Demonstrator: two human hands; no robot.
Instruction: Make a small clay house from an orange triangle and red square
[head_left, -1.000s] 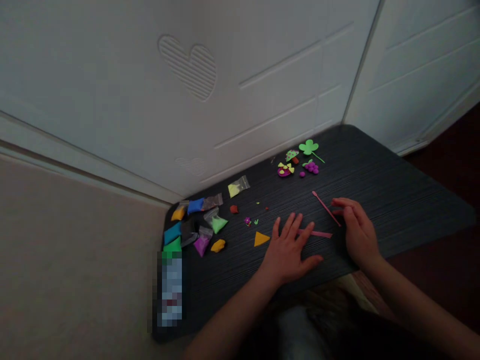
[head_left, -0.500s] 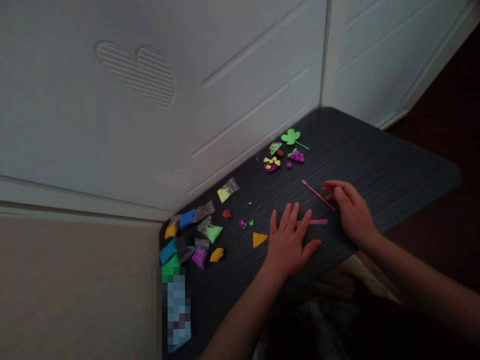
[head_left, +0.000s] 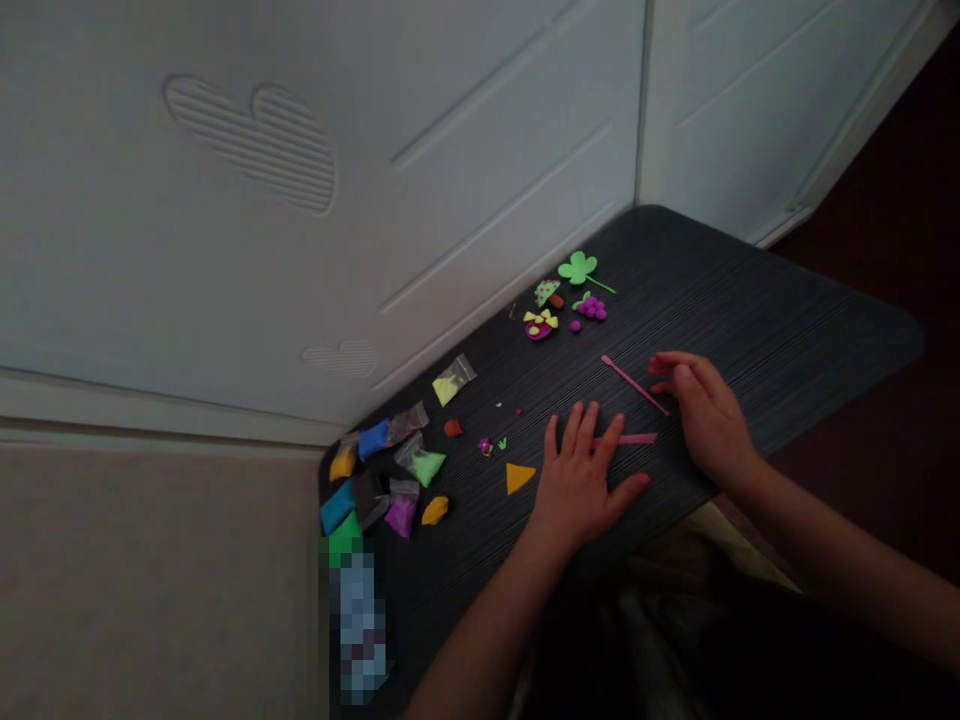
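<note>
My left hand (head_left: pixel 581 475) lies palm down with fingers spread, over part of a flat pink modelling tool (head_left: pixel 636 439) whose wider end sticks out to the right. A yellow clay triangle (head_left: pixel 519 478) lies flat just left of that hand. My right hand (head_left: pixel 709 410) rests on its side near the table's front edge, fingers loosely curved and apart, with nothing visible in it. Close to its fingertips lies a second, thin pink modelling tool (head_left: pixel 635 385), slanting across the dark table (head_left: pixel 795 330).
Clay shapes stand toward the wall: a green clover (head_left: pixel 578 268), a mushroom (head_left: pixel 547 293), purple grapes (head_left: pixel 592 307) and a purple-yellow piece (head_left: pixel 540 324). Several clay bags, including a purple one (head_left: pixel 402 510), fill the left end beside a yellow lump (head_left: pixel 435 511). A white panelled wall (head_left: pixel 465 200) borders the table.
The view has shifted slightly. Both hands keep nearly the same places and poses, and the clay pieces and tools lie as before.
</note>
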